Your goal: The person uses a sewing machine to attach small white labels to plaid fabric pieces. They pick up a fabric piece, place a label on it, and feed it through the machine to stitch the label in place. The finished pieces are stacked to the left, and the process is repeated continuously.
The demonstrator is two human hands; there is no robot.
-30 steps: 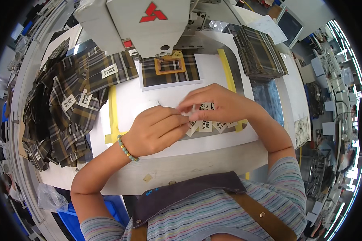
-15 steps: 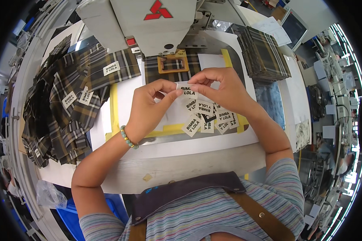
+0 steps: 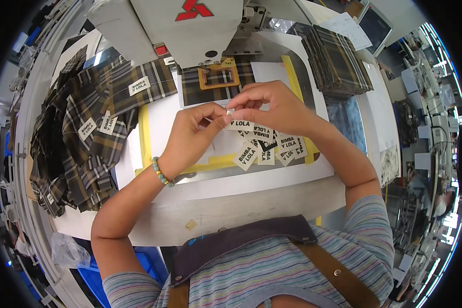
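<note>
My left hand (image 3: 192, 133) and right hand (image 3: 272, 105) meet above the white work surface, fingertips pinched on one small cream label (image 3: 241, 124) with black print. Just below them, several similar labels (image 3: 245, 155) lie overlapping in a loose pile. Beyond my fingers, a flat plaid fabric piece (image 3: 192, 90) sits beneath the orange rectangular frame (image 3: 206, 82) of a white embroidery or sewing machine head (image 3: 185, 36).
A loose heap of plaid pieces (image 3: 82, 149), some bearing labels, covers the left. A neat plaid stack (image 3: 339, 56) stands at the back right, beside papers (image 3: 344, 31) and a monitor (image 3: 369, 31). Yellow tape (image 3: 143, 128) borders the white surface. A blue bin (image 3: 149, 262) is below left.
Both hands have risen toward the machine from over the pile, exposing more labels. The label between them came into clear view, then the right fingers moved slightly further up over it.
</note>
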